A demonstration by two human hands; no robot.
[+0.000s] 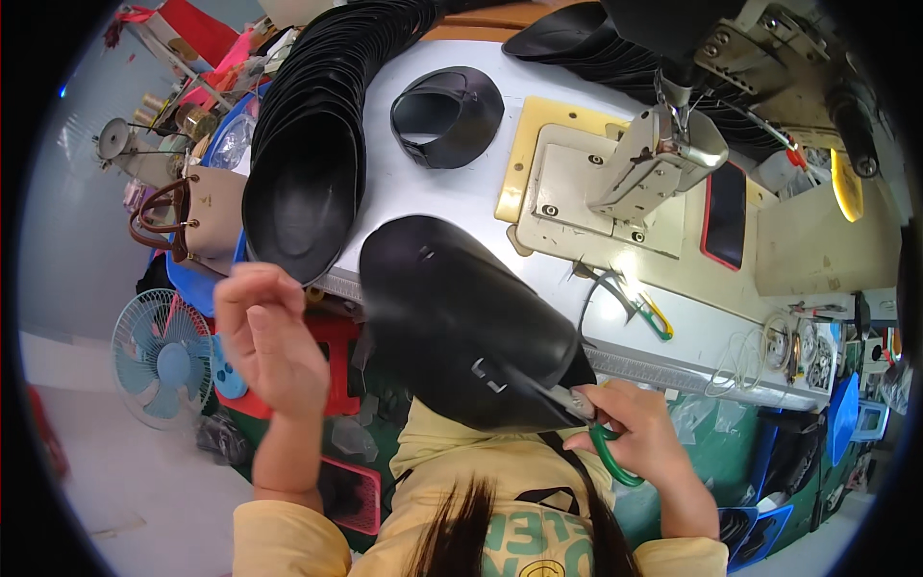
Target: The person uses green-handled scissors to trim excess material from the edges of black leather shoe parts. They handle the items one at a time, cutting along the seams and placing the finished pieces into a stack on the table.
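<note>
A large black curved piece (452, 308), smooth and leather-like, lies in front of me, over the table's near edge and above my lap. Two small pale marks show on its lower part. My right hand (630, 428) is closed round the green-handled scissors (608, 452); their blades reach to the black piece's lower right edge, and the tips are hard to make out. My left hand (274, 337) is raised left of the piece, apart from it, slightly blurred, with loosely bent fingers and nothing in it. Nearest to it is a long stack of nested black pieces (303, 192).
A sewing machine (663, 154) stands at the right of the white table (385, 183). Beyond my piece sits a black ring-shaped piece (447, 115). Yellow-and-green snips (656, 315) and a red-edged phone (724, 213) lie right. A handbag (213, 212) and fan (168, 361) stand left.
</note>
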